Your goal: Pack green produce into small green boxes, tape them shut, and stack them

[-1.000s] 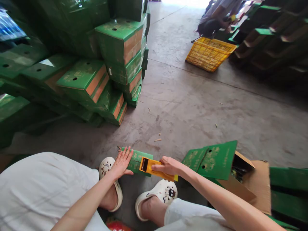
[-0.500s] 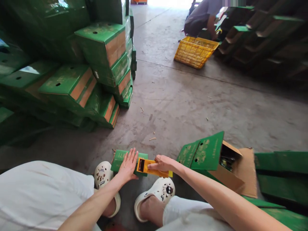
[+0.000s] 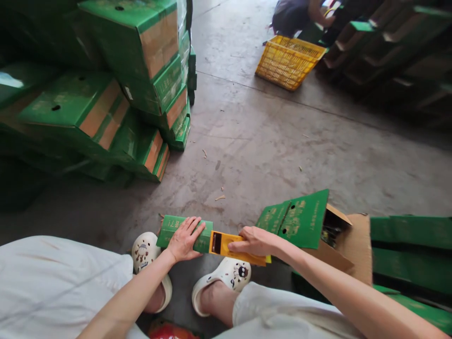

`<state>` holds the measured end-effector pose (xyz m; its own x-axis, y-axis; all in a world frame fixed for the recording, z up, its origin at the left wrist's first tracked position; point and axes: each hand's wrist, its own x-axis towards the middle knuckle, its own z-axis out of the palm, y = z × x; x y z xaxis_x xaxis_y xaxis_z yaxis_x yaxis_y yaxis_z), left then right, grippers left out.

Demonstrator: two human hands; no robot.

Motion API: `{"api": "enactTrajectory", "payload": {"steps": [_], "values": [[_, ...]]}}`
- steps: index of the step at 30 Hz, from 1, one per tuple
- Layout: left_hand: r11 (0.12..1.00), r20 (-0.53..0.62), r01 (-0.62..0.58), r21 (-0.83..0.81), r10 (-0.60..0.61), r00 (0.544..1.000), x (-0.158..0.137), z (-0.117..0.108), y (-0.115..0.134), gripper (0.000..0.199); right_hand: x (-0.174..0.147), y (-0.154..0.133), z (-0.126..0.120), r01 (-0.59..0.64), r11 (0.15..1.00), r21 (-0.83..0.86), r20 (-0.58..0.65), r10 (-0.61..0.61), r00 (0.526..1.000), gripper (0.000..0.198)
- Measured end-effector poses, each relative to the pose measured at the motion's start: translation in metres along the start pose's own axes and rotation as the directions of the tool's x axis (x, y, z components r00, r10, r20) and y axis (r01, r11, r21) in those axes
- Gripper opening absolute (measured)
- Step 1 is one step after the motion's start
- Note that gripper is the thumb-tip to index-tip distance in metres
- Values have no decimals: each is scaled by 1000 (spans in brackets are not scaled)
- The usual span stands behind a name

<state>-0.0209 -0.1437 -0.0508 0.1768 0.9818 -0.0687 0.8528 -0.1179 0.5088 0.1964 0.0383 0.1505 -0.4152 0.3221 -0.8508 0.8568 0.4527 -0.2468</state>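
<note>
My left hand [image 3: 185, 239] lies across the top of a small green cardboard box [image 3: 173, 229], fingers stretched over its surface. The box is between my feet, with printing on its top. My right hand [image 3: 254, 241] grips a flat yellow-orange piece [image 3: 222, 246] with a dark rectangular window near its left end. Its exact kind I cannot make out. The left end of this piece meets the right end of the green box. Just right of my right hand stands a larger green carton [image 3: 300, 219] with its flap raised and dark contents inside.
Stacked green cartons [image 3: 155, 47] rise at the left. A yellow plastic crate [image 3: 287, 63] stands on the concrete floor ahead, with a crouching person [image 3: 293, 19] behind it. More cartons [image 3: 409, 256] lie at the right. Something red [image 3: 173, 331] shows at the bottom edge.
The yellow piece and my right hand have moved right, off the green box's top to its right end. My left hand stays on the box, its fingers more bent. The view has tipped down slightly.
</note>
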Motion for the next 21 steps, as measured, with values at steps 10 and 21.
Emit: {"api": "enactTrajectory", "payload": {"steps": [10, 21], "values": [[1000, -10, 15, -27, -16, 1000, 0, 4, 0, 101, 18, 22, 4, -42, 998, -56, 4, 42, 999, 61], [997, 31, 8, 79, -11, 999, -1, 1, 11, 108, 42, 14, 11, -69, 989, -129, 26, 72, 997, 60]]}}
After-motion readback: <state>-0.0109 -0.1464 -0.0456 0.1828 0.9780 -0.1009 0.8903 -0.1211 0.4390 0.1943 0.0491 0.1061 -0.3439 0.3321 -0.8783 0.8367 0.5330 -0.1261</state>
